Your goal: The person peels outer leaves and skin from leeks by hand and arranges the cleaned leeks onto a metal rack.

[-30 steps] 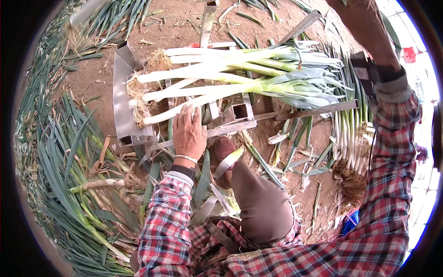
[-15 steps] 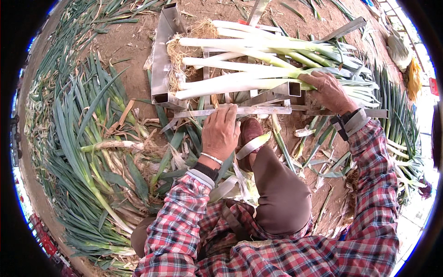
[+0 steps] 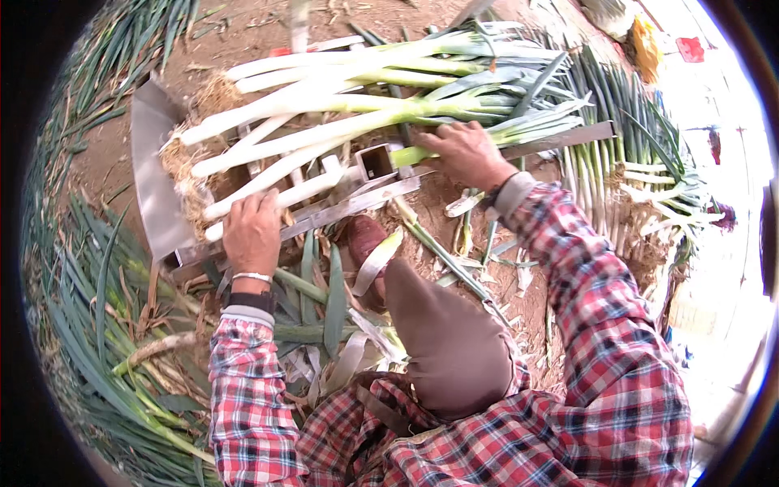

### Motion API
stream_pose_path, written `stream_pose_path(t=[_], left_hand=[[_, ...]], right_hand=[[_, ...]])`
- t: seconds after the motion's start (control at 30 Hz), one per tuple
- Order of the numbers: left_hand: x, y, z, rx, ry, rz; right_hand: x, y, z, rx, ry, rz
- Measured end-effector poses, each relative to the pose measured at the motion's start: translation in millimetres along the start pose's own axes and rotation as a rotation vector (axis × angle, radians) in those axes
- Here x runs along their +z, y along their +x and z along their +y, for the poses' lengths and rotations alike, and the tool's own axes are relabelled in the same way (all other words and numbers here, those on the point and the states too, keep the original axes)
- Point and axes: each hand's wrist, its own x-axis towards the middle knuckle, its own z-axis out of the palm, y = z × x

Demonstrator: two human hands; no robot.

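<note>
Several leeks (image 3: pixel 324 105) lie side by side across a metal rack (image 3: pixel 152 150), white shafts and roots to the left, green leaves to the right. My left hand (image 3: pixel 251 233) is closed over the white shaft of the nearest leek (image 3: pixel 312 188), close to its root end. My right hand (image 3: pixel 471 154) is closed around the same leek where it turns green, its fingertips partly hidden by leaves. A square metal tube end (image 3: pixel 376 162) shows between my hands, partly covering that leek.
Untrimmed leeks (image 3: pixel 97 325) are heaped on the left. A row of leeks (image 3: pixel 608 178) stands packed at the right. Peeled leaves (image 3: pixel 349 357) litter the soil around my shoe (image 3: pixel 367 243), below my bent knee (image 3: pixel 454 357). A yellow bag (image 3: pixel 647 49) lies at the far right.
My left hand has moved from the rack's front bar onto the nearest leek's shaft. My right hand stays at its leaves. The view has shifted and turned, so the rack appears further left and tilted.
</note>
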Motion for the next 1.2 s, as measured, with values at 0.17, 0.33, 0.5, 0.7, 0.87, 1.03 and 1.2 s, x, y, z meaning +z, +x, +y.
stream_pose_path(t=[0.17,0.33,0.5,0.7,0.87,1.03,1.2], left_hand=[[1,-9,-18,-0.011,0.059,-0.040],[2,-1,-3,-0.045,0.060,-0.056],[0,-4,-6,-0.049,0.030,-0.057],[-3,-12,-13,-0.074,0.048,0.002],[-1,-2,1,-0.072,-0.019,0.007],[-13,-1,-10,-0.083,-0.025,-0.018],[-2,-1,-26,-0.071,-0.053,0.037]], right_hand=[[35,-6,-28,-0.006,0.110,0.348],[27,-10,19,0.068,0.057,0.101],[35,-21,17,0.051,0.185,0.149],[-14,24,20,0.048,0.288,0.489],[-3,58,16,-0.105,0.090,0.301],[-50,49,13,-0.103,0.083,0.365],[-36,43,2,-0.305,0.190,0.183]])
